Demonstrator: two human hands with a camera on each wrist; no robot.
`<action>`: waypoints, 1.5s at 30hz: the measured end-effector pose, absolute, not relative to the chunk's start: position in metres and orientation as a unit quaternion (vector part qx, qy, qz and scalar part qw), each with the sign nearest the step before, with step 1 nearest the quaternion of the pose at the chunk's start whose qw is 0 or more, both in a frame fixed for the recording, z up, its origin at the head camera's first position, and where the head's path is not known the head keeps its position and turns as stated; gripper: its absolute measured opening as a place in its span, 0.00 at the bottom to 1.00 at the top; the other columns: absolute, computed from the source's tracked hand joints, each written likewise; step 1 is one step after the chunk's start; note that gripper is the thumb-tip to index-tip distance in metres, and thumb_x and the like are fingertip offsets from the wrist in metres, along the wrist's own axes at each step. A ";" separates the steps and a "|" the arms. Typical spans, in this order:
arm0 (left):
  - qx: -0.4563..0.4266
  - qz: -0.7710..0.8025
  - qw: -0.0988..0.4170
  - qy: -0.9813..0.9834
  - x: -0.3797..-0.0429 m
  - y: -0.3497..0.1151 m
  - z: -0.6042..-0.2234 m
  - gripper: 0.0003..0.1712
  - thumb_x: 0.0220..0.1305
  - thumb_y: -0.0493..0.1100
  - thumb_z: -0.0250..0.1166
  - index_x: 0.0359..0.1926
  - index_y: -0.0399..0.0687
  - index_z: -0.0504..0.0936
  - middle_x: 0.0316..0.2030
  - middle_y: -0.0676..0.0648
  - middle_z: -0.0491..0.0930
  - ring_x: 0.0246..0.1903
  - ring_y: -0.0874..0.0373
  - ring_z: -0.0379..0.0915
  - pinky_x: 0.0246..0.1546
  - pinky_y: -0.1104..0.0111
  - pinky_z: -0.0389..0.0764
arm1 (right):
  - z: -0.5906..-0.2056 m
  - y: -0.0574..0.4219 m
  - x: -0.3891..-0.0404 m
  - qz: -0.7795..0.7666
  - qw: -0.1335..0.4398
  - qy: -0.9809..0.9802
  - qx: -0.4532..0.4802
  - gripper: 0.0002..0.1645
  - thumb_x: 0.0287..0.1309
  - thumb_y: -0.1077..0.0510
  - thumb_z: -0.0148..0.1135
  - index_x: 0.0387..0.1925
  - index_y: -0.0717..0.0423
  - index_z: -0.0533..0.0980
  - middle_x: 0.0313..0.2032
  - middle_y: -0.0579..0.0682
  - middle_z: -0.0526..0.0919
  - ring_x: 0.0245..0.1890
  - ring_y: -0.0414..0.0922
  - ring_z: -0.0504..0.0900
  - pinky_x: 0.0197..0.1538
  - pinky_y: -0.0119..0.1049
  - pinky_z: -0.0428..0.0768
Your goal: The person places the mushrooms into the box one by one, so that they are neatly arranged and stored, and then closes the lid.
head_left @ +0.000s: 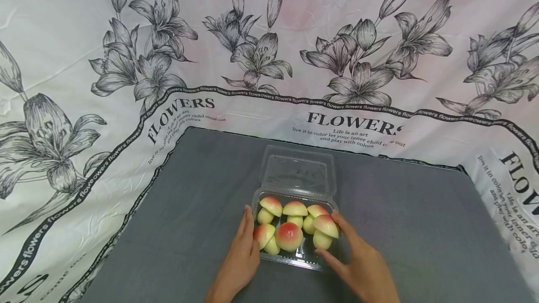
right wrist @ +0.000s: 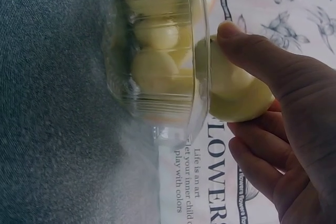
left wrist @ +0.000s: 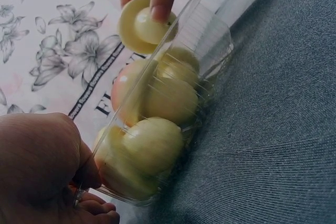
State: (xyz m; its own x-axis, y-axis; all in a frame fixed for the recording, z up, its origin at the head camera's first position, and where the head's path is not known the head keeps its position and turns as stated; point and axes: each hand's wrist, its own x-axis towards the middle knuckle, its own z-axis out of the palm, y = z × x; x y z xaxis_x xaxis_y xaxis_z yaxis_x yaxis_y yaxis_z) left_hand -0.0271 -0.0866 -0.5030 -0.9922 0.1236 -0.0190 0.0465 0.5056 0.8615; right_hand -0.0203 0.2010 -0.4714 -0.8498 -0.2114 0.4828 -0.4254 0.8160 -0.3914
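Note:
A clear plastic clamshell container (head_left: 290, 261) holds several toy mushrooms with pale yellow stems and caps blushed red. My left hand (head_left: 239, 254) grips its left side, thumb at the rim and fingers outside, as the left wrist view shows. My right hand (head_left: 365, 263) pinches one toy mushroom (head_left: 325, 226) between thumb and fingers at the container's right end. In the right wrist view this mushroom (right wrist: 239, 95) is above the rim, partly behind the clear wall. One round red-topped mushroom (head_left: 289, 236) at the front shows only its cap.
The container's hinged lid (head_left: 297, 169) lies folded back, away from me. Under everything is a dark grey cloth surface (head_left: 189, 200). A white curtain (head_left: 261, 102) printed with flowers and lettering stands along the back and sides.

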 end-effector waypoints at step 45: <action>0.052 0.491 0.040 0.869 -0.027 -0.087 -0.503 0.41 0.78 0.30 0.46 0.84 0.37 0.39 0.85 0.41 0.36 0.83 0.48 0.36 0.76 0.43 0.55 | -0.484 0.183 -0.015 0.212 0.216 -0.938 0.166 0.45 0.42 0.52 0.88 0.65 0.43 0.79 0.43 0.53 0.92 0.29 0.52 0.90 0.30 0.51 0.83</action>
